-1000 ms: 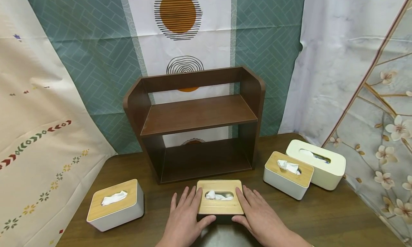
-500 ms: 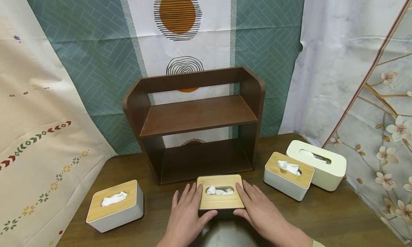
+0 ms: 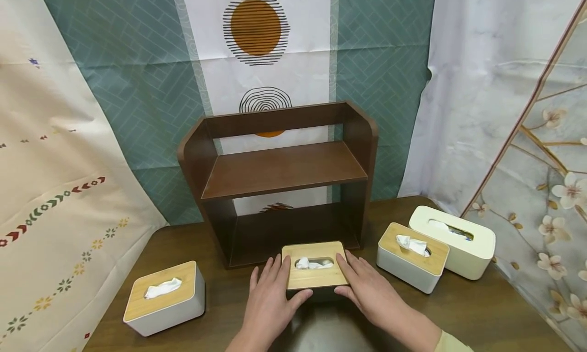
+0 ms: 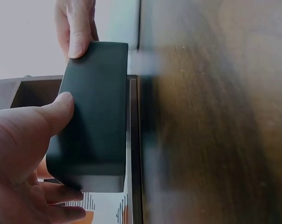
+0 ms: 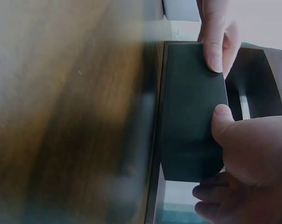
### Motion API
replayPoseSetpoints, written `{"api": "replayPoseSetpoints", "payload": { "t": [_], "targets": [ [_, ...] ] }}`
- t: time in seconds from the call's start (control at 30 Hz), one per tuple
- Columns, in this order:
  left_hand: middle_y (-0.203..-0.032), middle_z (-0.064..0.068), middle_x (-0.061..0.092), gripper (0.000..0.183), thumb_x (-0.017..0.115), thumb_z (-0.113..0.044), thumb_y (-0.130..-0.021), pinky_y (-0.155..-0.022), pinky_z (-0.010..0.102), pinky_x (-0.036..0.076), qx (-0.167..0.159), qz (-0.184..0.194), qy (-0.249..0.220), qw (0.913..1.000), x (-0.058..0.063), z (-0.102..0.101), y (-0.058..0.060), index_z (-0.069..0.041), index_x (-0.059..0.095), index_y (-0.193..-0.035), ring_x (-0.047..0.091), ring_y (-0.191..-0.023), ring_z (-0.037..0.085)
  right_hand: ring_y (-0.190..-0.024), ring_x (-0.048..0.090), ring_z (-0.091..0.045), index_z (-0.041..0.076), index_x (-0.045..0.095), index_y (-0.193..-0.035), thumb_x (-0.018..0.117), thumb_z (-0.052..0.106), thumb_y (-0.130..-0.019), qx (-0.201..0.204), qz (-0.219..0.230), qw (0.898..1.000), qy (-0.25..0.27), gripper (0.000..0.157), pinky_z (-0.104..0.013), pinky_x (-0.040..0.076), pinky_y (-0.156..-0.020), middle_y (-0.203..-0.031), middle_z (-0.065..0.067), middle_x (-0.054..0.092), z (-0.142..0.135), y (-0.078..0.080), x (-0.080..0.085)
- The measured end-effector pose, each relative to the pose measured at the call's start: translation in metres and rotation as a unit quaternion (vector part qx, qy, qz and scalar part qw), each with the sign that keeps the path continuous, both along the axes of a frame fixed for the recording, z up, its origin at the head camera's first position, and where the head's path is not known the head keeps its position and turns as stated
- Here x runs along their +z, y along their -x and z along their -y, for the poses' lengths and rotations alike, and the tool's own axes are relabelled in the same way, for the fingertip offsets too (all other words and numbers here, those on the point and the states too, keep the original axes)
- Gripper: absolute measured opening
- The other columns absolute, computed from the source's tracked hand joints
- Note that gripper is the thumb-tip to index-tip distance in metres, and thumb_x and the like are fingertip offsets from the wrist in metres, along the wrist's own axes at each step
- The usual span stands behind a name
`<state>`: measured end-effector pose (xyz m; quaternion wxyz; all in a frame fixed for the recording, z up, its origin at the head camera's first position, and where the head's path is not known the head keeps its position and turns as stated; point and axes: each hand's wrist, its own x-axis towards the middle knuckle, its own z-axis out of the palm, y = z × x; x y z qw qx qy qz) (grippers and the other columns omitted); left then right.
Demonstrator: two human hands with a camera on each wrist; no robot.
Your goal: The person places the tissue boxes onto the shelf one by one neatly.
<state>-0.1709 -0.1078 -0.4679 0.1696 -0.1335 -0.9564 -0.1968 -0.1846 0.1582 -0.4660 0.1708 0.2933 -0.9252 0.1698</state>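
Note:
A tissue box (image 3: 316, 277) with a pale wooden lid and a dark body is held between my two hands, just in front of the shelf. White tissue pokes from its slot. On its left side my left hand (image 3: 273, 296) grips it, thumb along the near face. My right hand (image 3: 367, 286) mirrors this on the other side. The wrist views show the dark near face (image 4: 94, 107) with both thumbs pressed on its upper edge, fingers reaching round the ends. Behind the box stands a brown two-tier shelf (image 3: 284, 169), its lower tier partly hidden by the box.
A white tissue box with a wooden lid (image 3: 160, 288) sits on the left of the brown table (image 3: 220, 316). To the right are a similar wooden-lidded box (image 3: 405, 265) and a cream tissue box (image 3: 472, 245) behind it. Patterned curtains (image 3: 385, 61) hang around the table.
Both hands have carried the dark tissue box forward, closer to the shelf's lower tier. The head view has tilted up slightly. The other boxes keep their places.

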Motion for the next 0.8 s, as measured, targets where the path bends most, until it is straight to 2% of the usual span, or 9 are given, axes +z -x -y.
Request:
{"api": "replayPoseSetpoints", "payload": {
  "t": [0.27,0.53,0.8],
  "targets": [
    [-0.158,0.026,0.058,0.092,0.086,-0.059,-0.092,-0.119,0.075,0.035,0.01,-0.011,0.004,0.9999,-0.003,-0.005,0.015,0.0,0.058,-0.156,0.054,-0.147,0.048,-0.134,0.063,-0.053,-0.003,0.057,-0.157,0.078,0.033,-0.104,-0.004,0.019,1.0,0.003,0.067,-0.062,0.056,-0.105,-0.155,-0.035,0.056,-0.003,0.015,0.005],
    [-0.157,0.028,0.057,0.089,0.086,-0.057,-0.093,-0.119,0.074,0.036,0.016,-0.02,0.001,0.9997,0.001,-0.009,0.031,0.001,0.059,-0.155,0.055,-0.146,0.049,-0.136,0.062,-0.051,-0.002,0.055,-0.159,0.077,0.031,-0.105,-0.017,0.051,0.998,0.013,0.067,-0.062,0.054,-0.107,-0.157,-0.033,0.055,-0.002,0.034,0.008],
    [-0.159,0.028,0.055,0.091,0.084,-0.058,-0.094,-0.121,0.073,0.034,0.016,-0.016,0.003,0.9997,0.0,-0.015,0.049,0.0,0.056,-0.158,0.053,-0.148,0.048,-0.137,0.062,-0.05,-0.005,0.055,-0.158,0.077,0.027,-0.105,-0.027,0.038,0.999,0.02,0.066,-0.061,0.055,-0.106,-0.155,-0.034,0.056,-0.005,0.045,0.012]
  ]
}}
